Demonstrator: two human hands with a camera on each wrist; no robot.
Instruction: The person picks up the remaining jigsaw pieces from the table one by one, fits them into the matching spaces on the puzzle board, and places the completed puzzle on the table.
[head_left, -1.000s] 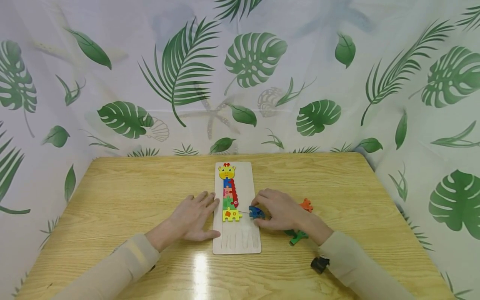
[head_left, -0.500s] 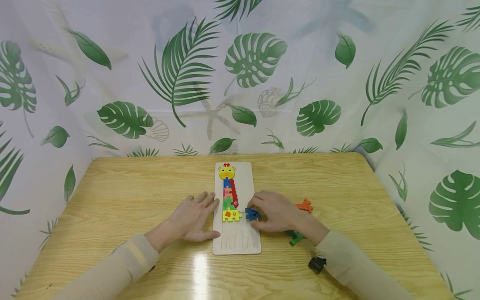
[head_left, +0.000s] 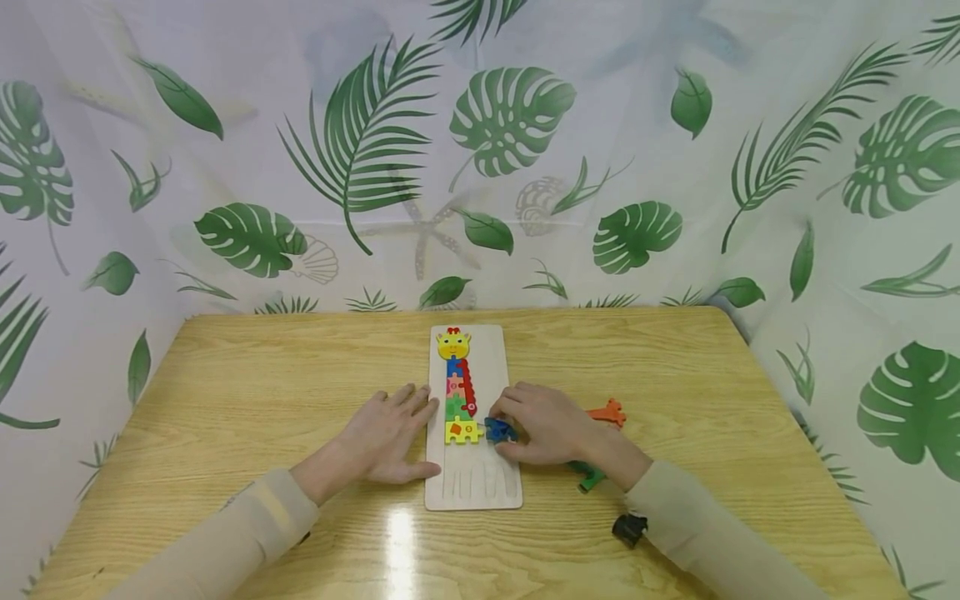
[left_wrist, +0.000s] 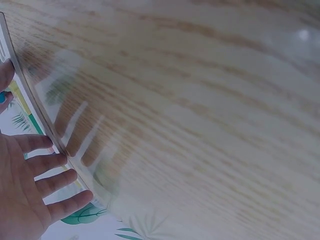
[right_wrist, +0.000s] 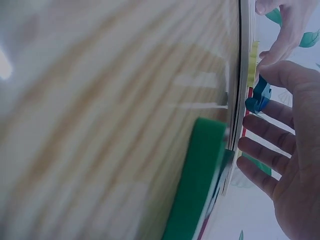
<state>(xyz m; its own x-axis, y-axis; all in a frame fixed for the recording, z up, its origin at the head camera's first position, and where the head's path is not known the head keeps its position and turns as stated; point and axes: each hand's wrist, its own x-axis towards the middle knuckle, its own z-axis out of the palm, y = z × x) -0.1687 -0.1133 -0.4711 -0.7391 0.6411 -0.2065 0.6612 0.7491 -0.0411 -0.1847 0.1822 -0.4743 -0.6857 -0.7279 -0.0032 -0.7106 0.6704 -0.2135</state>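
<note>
A pale wooden puzzle board [head_left: 491, 358] lies on the table with a giraffe partly laid in it: a yellow head [head_left: 453, 344], blue, pink and green neck pieces, a red mane piece [head_left: 468, 387] and a yellow body piece [head_left: 462, 432]. My right hand [head_left: 543, 425] pinches a blue puzzle piece [head_left: 498, 430] between thumb and index finger, just right of the yellow piece. In the right wrist view the same blue piece [right_wrist: 259, 96] sits tilted at the fingertips. My left hand [head_left: 390, 437] rests flat with spread fingers on the board's left edge.
To the right, partly behind my right forearm, lie an orange puzzle piece [head_left: 611, 412] and a green puzzle piece [head_left: 588, 477]. The board's lower part has leg-shaped outlines. A leaf-print cloth [head_left: 480, 167] hangs behind the wooden table [head_left: 300, 358].
My right hand has moved a little to the left, bringing the blue puzzle piece closer to the yellow body piece. The left hand has stayed in place.
</note>
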